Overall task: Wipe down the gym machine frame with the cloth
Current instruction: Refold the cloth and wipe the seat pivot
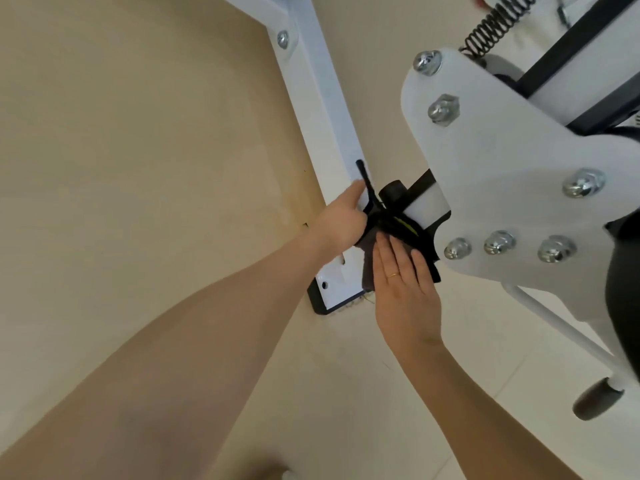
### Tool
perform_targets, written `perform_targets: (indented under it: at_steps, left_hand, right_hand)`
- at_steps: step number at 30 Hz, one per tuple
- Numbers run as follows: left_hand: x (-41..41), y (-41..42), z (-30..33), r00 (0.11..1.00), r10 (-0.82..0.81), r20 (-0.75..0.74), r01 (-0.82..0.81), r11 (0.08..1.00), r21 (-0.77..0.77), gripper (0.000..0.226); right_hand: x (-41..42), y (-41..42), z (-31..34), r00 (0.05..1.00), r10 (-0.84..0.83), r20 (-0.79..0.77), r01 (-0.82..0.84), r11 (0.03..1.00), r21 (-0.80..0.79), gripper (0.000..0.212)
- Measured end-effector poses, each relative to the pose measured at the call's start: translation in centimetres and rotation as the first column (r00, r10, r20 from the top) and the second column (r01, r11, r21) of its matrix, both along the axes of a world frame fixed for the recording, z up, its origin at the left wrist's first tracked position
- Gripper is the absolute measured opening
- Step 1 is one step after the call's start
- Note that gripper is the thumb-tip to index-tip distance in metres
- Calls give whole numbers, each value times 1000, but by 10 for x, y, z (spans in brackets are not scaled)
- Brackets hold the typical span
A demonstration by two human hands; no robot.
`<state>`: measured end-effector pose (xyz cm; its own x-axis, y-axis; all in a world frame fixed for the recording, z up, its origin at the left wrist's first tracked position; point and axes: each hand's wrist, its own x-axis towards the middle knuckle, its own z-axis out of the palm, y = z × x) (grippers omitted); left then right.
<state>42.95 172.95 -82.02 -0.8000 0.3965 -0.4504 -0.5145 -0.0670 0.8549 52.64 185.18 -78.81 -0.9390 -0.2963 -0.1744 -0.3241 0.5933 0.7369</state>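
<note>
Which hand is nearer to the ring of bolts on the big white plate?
Right. The right hand lies flat on the dark cloth just left of the plate's lower bolts. The left hand is farther left, against the white floor beam.

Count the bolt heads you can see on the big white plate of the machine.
6 on the plate: two upper left, one at right, three along the bottom. Others may be hidden.

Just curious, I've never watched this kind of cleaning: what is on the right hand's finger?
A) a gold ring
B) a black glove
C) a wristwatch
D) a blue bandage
A: a thin gold ring circles one finger of the bare right hand, which lies flat on the dark cloth.
</note>
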Motion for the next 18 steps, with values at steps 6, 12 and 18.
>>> perform_targets:
  at_steps: [6,12,18]
  left_hand:
    - [-4,-4,-15,999,-8,39,6,998,67,70]
    - [3,-13,6,1000,27,16,-28,997,78,65]
    - [7,-52,34,991,114,-64,-111,993,41,69]
  right_hand:
    - [-27,-3,-45,910,47,412,-194,926,324,60]
    - [-24,6,-8,934,143,327,-257,905,338,54]
    - [-9,-19,11,965,-30,261,-64,937,344,55]
